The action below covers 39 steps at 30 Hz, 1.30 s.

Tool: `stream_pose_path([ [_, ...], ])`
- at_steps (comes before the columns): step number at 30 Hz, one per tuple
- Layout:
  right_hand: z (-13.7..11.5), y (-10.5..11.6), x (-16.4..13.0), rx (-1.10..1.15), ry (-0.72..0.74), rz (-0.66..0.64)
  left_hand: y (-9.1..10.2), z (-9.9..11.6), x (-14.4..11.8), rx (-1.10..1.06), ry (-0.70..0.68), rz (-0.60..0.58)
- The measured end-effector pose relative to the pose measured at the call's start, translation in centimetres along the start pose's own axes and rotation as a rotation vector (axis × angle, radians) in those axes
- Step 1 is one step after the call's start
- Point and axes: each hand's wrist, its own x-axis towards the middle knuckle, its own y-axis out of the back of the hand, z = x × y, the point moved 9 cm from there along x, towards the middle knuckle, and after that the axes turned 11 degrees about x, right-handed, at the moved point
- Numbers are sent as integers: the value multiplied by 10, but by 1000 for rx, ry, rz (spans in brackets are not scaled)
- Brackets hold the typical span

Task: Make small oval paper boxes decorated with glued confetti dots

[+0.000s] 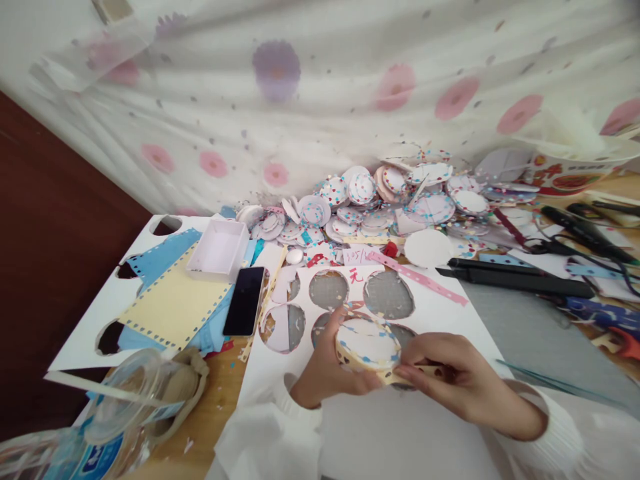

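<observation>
At the far left, near the bottom, sits a clear jar (135,393) on the wooden table (220,400). Above it lies a yellow sheet (173,303) with dotted edges, on blue paper (163,257). A small white box (219,249) rests just past it, and a black phone (245,301) lies flat beside the yellow sheet. Next comes a big white card (450,313) with round holes cut out of it.

Over this card, the left hand (325,370) curls around the left side of a round paper lid (367,343) and holds it up. The right hand (457,383) pinches a tan paper strip (395,373) against the lid's rim, fingers closed tight on it.

Behind, a heap of dotted paper circles (380,200) lies by the flowery cloth (320,87). To the right rest a long black tool (515,278) and black scissors (585,237).
</observation>
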Motion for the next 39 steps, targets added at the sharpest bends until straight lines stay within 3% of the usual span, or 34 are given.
stream_pose_path([
  [11,2,2,-3,38,-46,27,0,-7,1,-31,41,-27],
  [24,7,-1,-7,75,-28,41,0,2,0,88,23,-7],
  [31,4,3,0,150,-94,-8,1,11,2,-67,34,-15],
  [39,11,8,-2,352,-172,46,7,4,-3,-399,-114,18],
])
